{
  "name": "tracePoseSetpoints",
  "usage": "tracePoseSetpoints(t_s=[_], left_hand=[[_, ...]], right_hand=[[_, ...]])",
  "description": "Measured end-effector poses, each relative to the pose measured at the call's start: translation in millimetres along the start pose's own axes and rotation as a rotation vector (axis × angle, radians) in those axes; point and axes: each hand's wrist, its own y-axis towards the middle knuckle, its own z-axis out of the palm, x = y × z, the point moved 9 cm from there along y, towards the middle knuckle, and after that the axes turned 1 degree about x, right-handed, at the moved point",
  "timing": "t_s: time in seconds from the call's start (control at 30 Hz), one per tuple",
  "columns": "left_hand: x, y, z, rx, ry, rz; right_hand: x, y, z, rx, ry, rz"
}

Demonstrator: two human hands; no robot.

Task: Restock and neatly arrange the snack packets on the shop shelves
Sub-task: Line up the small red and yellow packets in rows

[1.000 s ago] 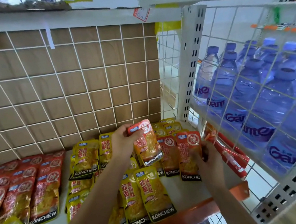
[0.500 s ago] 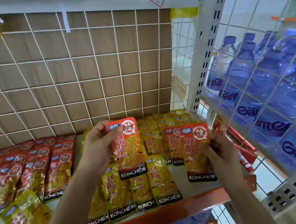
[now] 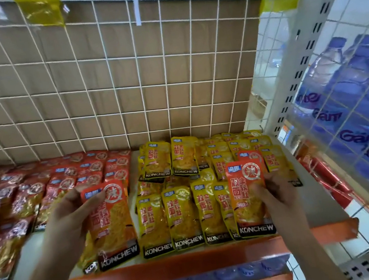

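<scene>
My left hand (image 3: pixel 71 220) grips an orange-red KONCHEW snack packet (image 3: pixel 112 226) by its upper left edge, held upright over the shelf's front. My right hand (image 3: pixel 277 197) pinches a second orange-red KONCHEW packet (image 3: pixel 248 197) by its right edge, in front of the yellow packets. Several yellow KONCHEW packets (image 3: pixel 183 217) lie in rows between my hands and further back (image 3: pixel 169 159). Several dark red packets (image 3: pixel 64 180) cover the left half of the shelf.
The shelf (image 3: pixel 315 196) has an orange front lip (image 3: pixel 198 261) and a white wire grid over brown board (image 3: pixel 120 77) behind. A white slotted upright (image 3: pixel 304 48) and wire panel stand at the right, with blue water bottles (image 3: pixel 353 98) behind. Red packs (image 3: pixel 324 173) lean beside the panel.
Both hands have moved apart and toward me, each with its orange-red packet. My view has swung left, showing more of the dark red packets.
</scene>
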Motion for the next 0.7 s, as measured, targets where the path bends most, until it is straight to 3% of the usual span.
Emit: tracePoseSetpoints(t_s=[0.13, 0.37, 0.57, 0.7], left_hand=[[-12.3, -8.1, -50.2, -0.097, 0.013, -0.022], [-39.0, -5.5, -117.1, -0.113, 0.057, -0.002], [-44.1, 16.4, -153.2, -0.075, 0.275, 0.02], [-44.5, 36.6, -166.1, -0.012, 0.567, 0.059]], right_hand=[[6.1, -7.3, 39.9, 0.058, 0.013, 0.017], [23.2, -26.8, 121.4, 0.148, 0.009, 0.026], [22.5, -42.8, 187.7, 0.204, 0.008, 0.082], [25.4, -56.0, 227.4, 0.233, -0.061, 0.091]])
